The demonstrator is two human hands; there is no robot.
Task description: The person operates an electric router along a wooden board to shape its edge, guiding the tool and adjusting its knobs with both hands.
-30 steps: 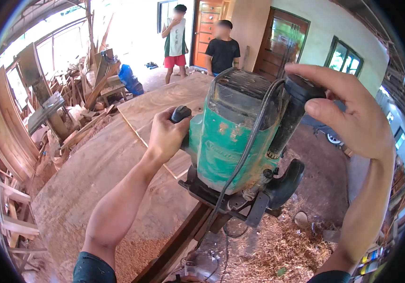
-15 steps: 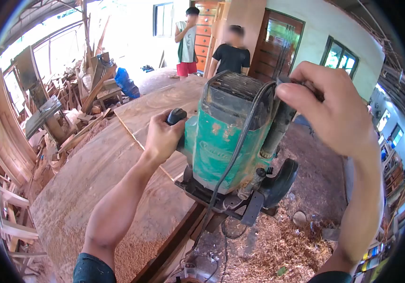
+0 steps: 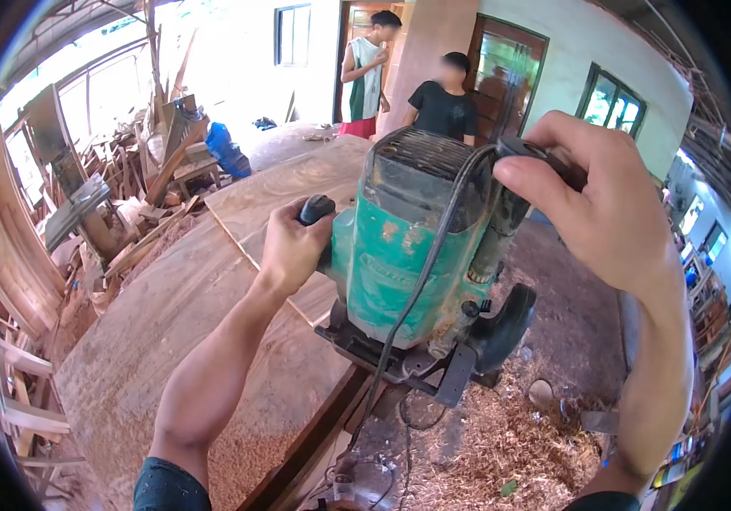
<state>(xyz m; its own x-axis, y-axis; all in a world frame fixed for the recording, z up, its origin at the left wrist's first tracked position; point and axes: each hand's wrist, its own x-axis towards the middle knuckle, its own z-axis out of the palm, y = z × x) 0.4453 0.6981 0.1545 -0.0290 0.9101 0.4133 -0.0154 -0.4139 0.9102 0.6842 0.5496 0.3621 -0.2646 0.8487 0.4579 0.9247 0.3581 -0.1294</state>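
Observation:
A green plunge router (image 3: 399, 264) with a dark vented top stands upright in front of me, its base at the edge of a wooden panel (image 3: 161, 307). My left hand (image 3: 291, 247) is wrapped round the router's left side handle, whose black tip pokes out above the fist. With bent thumb and fingers, my right hand (image 3: 604, 183) grips the black knob (image 3: 527, 152) on top of the upright post at the router's right. A black cord (image 3: 433, 264) loops from the top down across the green housing. The cutter is hidden below the base.
Wood shavings (image 3: 518, 434) cover the floor at lower right. Scrap timber (image 3: 127, 170) is heaped at left, near a blue bag (image 3: 227, 152). Two people, one in a sleeveless top (image 3: 365, 81) and one in a black shirt (image 3: 444, 111), stand beyond the panel.
My right hand has shifted slightly on the knob, which has turned and shows more of its top. Both people at the back have moved right. My left hand stays put.

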